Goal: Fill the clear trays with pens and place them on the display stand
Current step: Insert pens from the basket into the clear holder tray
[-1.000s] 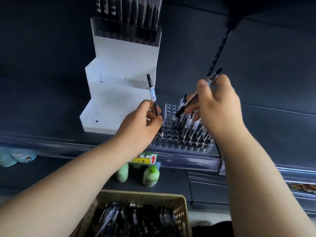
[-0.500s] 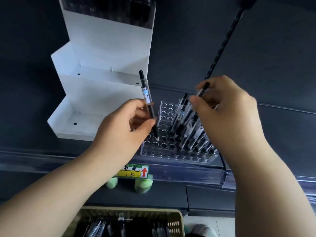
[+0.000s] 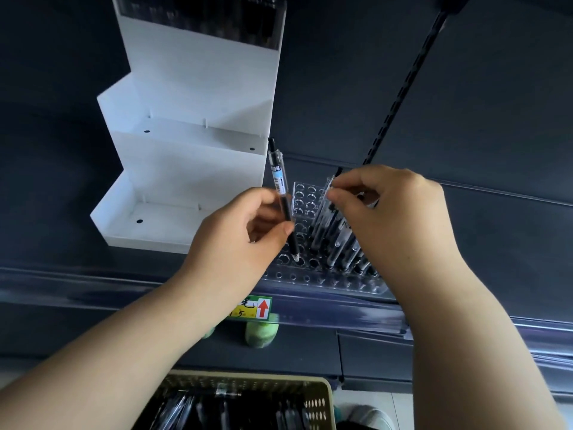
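Hands at tray, a pen in each grip.
Left hand [image 3: 235,240] pinches a pen [image 3: 280,193] upright, tip at a hole in the clear tray [image 3: 322,282] on the shelf [image 3: 93,287]. Right hand [image 3: 393,218] pinches the top of a leaning pen [image 3: 322,212], hiding the tray's right side. Stand [image 3: 192,169] top is cut off.

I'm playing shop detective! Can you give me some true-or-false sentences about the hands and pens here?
1. The left hand holds a pen tip down over the tray. True.
2. The tray is full. False: many holes on its left side are empty; pens stand only on its right side.
3. The tray sits on the white stand. False: it stands beside the stand, to its right.
4. The right hand pinches the top of one of the tray's pens. True.
5. The basket below holds more pens. True.
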Demonstrator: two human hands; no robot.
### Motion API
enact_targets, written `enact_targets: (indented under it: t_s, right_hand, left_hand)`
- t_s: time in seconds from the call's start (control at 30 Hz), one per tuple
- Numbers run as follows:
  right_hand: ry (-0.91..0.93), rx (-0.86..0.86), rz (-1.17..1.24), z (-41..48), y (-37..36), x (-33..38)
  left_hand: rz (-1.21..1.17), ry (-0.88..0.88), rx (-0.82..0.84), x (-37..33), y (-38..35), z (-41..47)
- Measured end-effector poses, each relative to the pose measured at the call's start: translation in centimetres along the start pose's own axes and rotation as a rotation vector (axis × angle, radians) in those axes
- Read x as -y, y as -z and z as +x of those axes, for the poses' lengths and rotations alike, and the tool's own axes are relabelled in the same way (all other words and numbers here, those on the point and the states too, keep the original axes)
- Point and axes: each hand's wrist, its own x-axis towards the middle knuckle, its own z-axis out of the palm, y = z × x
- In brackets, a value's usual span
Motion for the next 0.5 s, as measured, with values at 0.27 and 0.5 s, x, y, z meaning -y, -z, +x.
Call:
enact_targets:
  t_s: [0.27,0.5]
  right_hand:
    - [0.028,-0.030,-0.084,-0.2,0.7,-0.2]
    - [0.038,-0.006,-0.088,-0.3,1.3,-0.2]
  left_hand:
    - [0.018,-0.042,-0.010,-0.6,-0.8,0.2]
    - [0.058,-0.093,0.045,-1.1,-2.1,0.1]
